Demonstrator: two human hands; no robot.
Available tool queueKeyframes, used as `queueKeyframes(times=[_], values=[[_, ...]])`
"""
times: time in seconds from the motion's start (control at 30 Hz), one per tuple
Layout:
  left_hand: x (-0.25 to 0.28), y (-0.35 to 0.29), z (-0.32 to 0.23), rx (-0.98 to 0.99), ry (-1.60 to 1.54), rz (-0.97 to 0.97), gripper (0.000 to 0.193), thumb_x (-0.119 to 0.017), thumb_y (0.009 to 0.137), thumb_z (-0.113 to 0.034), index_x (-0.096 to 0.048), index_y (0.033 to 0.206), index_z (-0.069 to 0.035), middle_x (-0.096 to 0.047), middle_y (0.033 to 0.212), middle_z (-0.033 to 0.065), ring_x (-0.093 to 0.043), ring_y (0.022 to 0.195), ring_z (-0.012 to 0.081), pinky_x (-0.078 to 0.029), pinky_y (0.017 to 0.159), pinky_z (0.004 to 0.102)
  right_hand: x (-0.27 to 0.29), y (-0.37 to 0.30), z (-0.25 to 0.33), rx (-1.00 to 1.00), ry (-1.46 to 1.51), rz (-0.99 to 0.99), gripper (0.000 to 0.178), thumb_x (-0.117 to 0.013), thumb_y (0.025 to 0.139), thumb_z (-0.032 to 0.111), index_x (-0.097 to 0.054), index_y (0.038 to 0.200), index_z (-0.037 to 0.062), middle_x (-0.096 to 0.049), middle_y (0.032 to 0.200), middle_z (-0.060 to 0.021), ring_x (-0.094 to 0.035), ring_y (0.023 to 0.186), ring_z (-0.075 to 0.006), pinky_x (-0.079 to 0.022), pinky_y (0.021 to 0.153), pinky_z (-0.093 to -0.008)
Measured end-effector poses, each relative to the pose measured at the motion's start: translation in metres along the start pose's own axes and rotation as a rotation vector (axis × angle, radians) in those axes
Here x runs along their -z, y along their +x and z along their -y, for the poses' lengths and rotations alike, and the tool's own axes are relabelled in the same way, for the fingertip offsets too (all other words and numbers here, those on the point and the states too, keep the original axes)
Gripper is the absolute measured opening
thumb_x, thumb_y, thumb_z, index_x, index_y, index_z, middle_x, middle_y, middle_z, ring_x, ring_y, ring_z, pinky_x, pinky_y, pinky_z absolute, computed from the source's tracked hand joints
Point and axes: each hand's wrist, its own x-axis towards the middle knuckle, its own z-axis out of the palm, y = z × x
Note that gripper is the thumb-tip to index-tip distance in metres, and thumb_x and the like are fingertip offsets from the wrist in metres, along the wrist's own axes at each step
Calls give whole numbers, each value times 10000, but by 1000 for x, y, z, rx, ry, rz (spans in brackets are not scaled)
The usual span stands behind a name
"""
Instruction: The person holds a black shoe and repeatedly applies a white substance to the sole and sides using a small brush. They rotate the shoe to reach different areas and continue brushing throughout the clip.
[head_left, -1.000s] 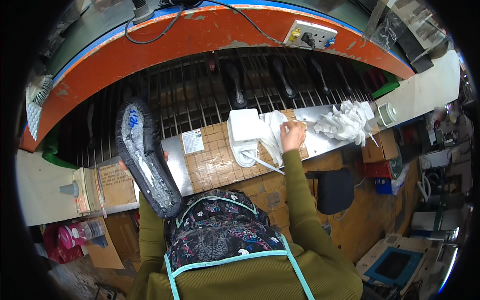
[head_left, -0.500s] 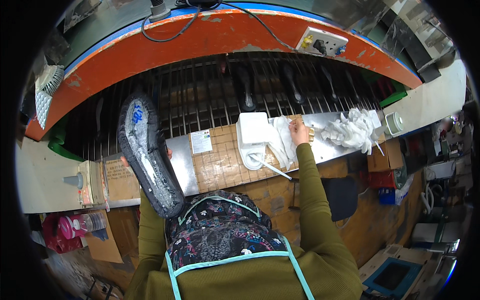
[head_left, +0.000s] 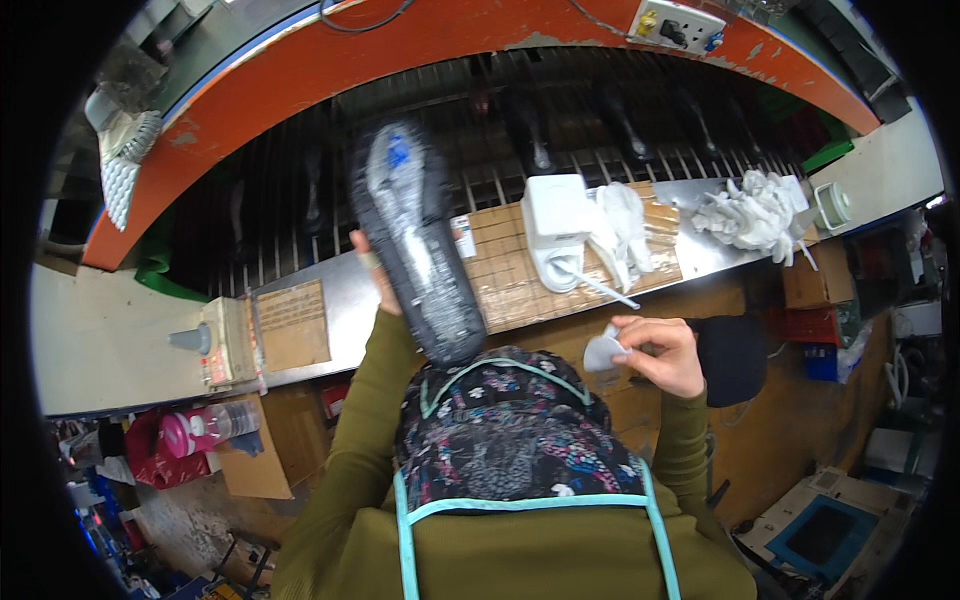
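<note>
Shoe [head_left: 415, 240] in left hand [head_left: 378, 280], white scrap [head_left: 605, 352] in right hand [head_left: 668, 355]

The shoe is held sole side up across the bench [head_left: 350, 300], its near end by the apron [head_left: 515, 430]. Left fingers close around its edges from beneath (most of that hand is hidden). Right thumb and fingertips pinch the scrap in front of the bench, well apart from the shoe. A white tub [head_left: 557, 208] stands beside a white cloth [head_left: 622, 235], with a crumpled white heap [head_left: 752, 218] farther right.

The metal ledge [head_left: 345, 295] carries a gridded brown sheet [head_left: 498, 245] and crumpled white material [head_left: 750, 216].
</note>
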Motion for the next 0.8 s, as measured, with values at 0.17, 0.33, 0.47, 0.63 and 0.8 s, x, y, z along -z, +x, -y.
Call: queueKeyframes(times=[0.17, 0.33, 0.47, 0.63, 0.8], values=[[-26, 18, 20, 6, -52, 27, 1136, -453, 684, -889, -421, 1343, 35, -611, 1081, 295, -678, 843, 328, -615, 647, 405, -55, 44, 54, 167, 353, 63, 117, -758, 719, -36, -714, 827, -26, -714, 875, -131, -696, 879, -239, -546, 839, -343], [-49, 2, 24, 109, 73, -88, 1151, -490, 637, -909, -408, 1384, -38, -538, 1289, 151, -558, 1165, 280, -486, 999, 407, -87, 110, 65, 174, 441, -93, 172, -700, 847, 22, -660, 1003, -38, -679, 946, -75, -643, 865, -108, -542, 782, -250], [-66, -8, 23, -61, 177, 66, 1049, -468, 749, -836, -310, 1452, -74, -439, 1402, 123, -453, 1285, 269, -381, 1097, 411, -101, 154, 61, 346, 397, -204, 121, -715, 826, 16, -685, 943, 2, -672, 1007, -74, -632, 880, -111, -515, 798, -251], [-69, -16, 17, -100, 249, -84, 1193, -556, 621, -880, -340, 1431, -31, -506, 1334, 141, -545, 1203, 257, -500, 1003, 376, -109, 178, 53, 364, -30, -361, 217, -778, 788, 197, -705, 921, 41, -585, 1235, -168, -473, 1236, -264, -340, 1042, -410], [-60, -18, 10, -98, 192, -113, 1201, -589, 605, -869, -348, 1426, -28, -524, 1315, 133, -560, 1183, 242, -509, 989, 369, -121, 190, 51, 258, -59, -372, 232, -751, 799, 240, -696, 919, 50, -526, 1297, -212, -404, 1282, -323, -285, 1070, -446]])
